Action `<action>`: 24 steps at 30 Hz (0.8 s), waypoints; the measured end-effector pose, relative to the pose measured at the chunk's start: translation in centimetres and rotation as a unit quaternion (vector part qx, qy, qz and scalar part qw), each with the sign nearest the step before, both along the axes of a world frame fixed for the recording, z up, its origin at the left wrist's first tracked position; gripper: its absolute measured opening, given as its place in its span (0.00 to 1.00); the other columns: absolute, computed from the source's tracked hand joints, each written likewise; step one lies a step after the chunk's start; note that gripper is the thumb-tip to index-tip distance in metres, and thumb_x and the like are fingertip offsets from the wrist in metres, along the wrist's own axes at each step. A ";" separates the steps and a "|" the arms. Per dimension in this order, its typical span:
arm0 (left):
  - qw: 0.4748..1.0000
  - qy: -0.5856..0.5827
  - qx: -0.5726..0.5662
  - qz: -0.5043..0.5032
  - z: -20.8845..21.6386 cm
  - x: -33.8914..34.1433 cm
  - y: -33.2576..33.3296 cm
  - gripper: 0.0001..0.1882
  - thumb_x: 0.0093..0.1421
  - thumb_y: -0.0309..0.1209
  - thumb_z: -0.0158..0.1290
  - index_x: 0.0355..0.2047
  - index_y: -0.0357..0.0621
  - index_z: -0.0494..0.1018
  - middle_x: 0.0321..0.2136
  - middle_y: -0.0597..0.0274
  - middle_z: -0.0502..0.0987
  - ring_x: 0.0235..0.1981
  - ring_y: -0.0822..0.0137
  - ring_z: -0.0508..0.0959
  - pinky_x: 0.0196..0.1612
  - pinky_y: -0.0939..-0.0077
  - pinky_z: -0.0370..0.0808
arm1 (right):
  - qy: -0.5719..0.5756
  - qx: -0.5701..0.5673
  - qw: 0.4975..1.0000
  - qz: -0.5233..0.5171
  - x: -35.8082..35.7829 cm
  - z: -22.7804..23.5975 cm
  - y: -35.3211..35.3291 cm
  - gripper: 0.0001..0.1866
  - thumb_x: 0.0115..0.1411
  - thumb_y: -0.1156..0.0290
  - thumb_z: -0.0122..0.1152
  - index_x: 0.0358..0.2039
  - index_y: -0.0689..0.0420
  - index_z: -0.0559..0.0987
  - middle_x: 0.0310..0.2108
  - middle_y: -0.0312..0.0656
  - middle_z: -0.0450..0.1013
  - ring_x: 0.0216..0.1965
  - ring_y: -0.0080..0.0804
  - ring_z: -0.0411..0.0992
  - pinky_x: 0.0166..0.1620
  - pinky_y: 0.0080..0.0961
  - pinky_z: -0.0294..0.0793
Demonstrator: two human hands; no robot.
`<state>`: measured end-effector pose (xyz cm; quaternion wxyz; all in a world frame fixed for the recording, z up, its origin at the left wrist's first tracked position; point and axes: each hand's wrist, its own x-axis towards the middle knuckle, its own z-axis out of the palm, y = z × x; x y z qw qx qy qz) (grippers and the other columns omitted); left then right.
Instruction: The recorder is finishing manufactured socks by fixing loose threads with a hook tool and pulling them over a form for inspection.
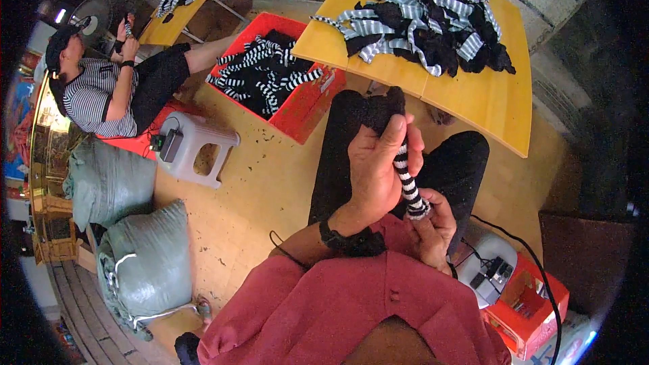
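A slim knit tube [407, 179] with black and white stripes, which looks like a sock or a sleeve, lies stretched between my hands above my lap. Its upper end is a plain black fuzzy part [391, 104]. My left hand [378, 169] is closed round the upper stretch, with the thumb pressed along it. Lower down, my right hand [436, 230] pinches the bunched striped end between thumb and fingers. Part of the piece is hidden behind my left hand.
A yellow table [324, 47] ahead bears a heap of striped and black knit pieces [433, 20]. Left of it stands a red crate [301, 122] of similar pieces. A person [115, 94] sits at left, near a grey stool [203, 145] and stuffed sacks [149, 260]. A cable [534, 267] runs at right.
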<state>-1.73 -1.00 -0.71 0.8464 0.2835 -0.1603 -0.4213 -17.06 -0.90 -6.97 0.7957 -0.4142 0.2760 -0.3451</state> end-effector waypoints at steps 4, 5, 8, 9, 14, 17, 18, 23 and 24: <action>0.999 0.034 0.015 0.031 0.8 0.8 -0.2 0.11 0.60 0.37 0.49 0.33 0.42 0.67 0.23 0.59 0.74 0.14 0.71 0.71 0.16 0.79 0.67 | 0.014 -0.003 1.000 0.018 0.0 -0.1 0.2 0.17 0.55 0.83 0.50 0.47 0.64 0.68 0.31 0.34 0.71 0.23 0.12 0.63 0.25 0.10 0.59; 0.998 0.028 0.015 0.055 1.3 1.2 -0.2 0.11 0.60 0.37 0.49 0.33 0.42 0.66 0.24 0.59 0.74 0.15 0.70 0.72 0.17 0.78 0.69 | 0.010 -0.035 0.999 0.004 0.0 -0.2 0.2 0.16 0.56 0.82 0.50 0.47 0.64 0.68 0.32 0.34 0.71 0.25 0.13 0.64 0.27 0.10 0.60; 0.994 0.038 0.040 0.093 1.5 1.6 0.0 0.11 0.60 0.36 0.50 0.34 0.41 0.65 0.26 0.57 0.75 0.19 0.66 0.76 0.21 0.76 0.75 | 0.010 -0.075 0.997 -0.008 -0.6 -0.9 0.5 0.15 0.57 0.80 0.51 0.47 0.65 0.68 0.33 0.35 0.71 0.27 0.14 0.65 0.30 0.11 0.63; 0.992 0.005 0.044 0.118 1.4 1.4 -0.2 0.11 0.59 0.35 0.50 0.34 0.41 0.65 0.27 0.56 0.75 0.20 0.66 0.77 0.23 0.75 0.76 | 0.014 -0.085 0.996 -0.007 -0.7 -1.1 0.4 0.15 0.58 0.80 0.50 0.46 0.65 0.69 0.34 0.35 0.71 0.29 0.15 0.65 0.32 0.12 0.64; 0.995 -0.061 0.037 0.069 1.0 0.6 0.0 0.08 0.58 0.28 0.51 0.34 0.37 0.66 0.26 0.55 0.75 0.24 0.67 0.76 0.28 0.74 0.76 | 0.023 -0.114 0.993 -0.016 -0.4 -0.6 -0.1 0.16 0.58 0.79 0.51 0.48 0.65 0.68 0.35 0.35 0.71 0.29 0.15 0.65 0.32 0.12 0.64; 0.995 -0.082 0.000 0.057 0.3 0.2 0.2 0.07 0.58 0.27 0.51 0.33 0.37 0.66 0.25 0.56 0.75 0.24 0.67 0.76 0.29 0.75 0.76 | 0.014 -0.135 0.991 -0.011 -0.3 -0.4 -0.2 0.18 0.58 0.77 0.52 0.49 0.65 0.67 0.34 0.35 0.71 0.27 0.15 0.65 0.29 0.11 0.63; 0.992 -0.126 0.009 0.021 0.0 0.4 0.4 0.09 0.58 0.30 0.52 0.34 0.38 0.66 0.26 0.55 0.74 0.25 0.65 0.76 0.28 0.72 0.76 | -0.010 -0.138 0.990 -0.013 -0.1 -0.2 -0.2 0.19 0.58 0.77 0.52 0.50 0.64 0.67 0.33 0.35 0.71 0.26 0.15 0.65 0.27 0.11 0.62; 0.995 -0.097 0.017 0.028 0.0 0.3 0.6 0.09 0.57 0.31 0.52 0.33 0.38 0.67 0.26 0.56 0.75 0.23 0.67 0.76 0.28 0.74 0.75 | -0.095 0.085 0.990 0.063 0.1 1.8 -0.8 0.23 0.53 0.76 0.57 0.50 0.64 0.67 0.26 0.35 0.70 0.16 0.16 0.61 0.14 0.10 0.53; 0.995 -0.098 0.017 0.030 0.1 0.3 0.5 0.09 0.57 0.31 0.52 0.33 0.38 0.67 0.26 0.56 0.75 0.23 0.67 0.76 0.28 0.74 0.75 | -0.132 0.137 0.976 0.104 0.1 1.9 -1.0 0.23 0.53 0.76 0.57 0.51 0.64 0.67 0.25 0.36 0.70 0.15 0.16 0.61 0.13 0.10 0.52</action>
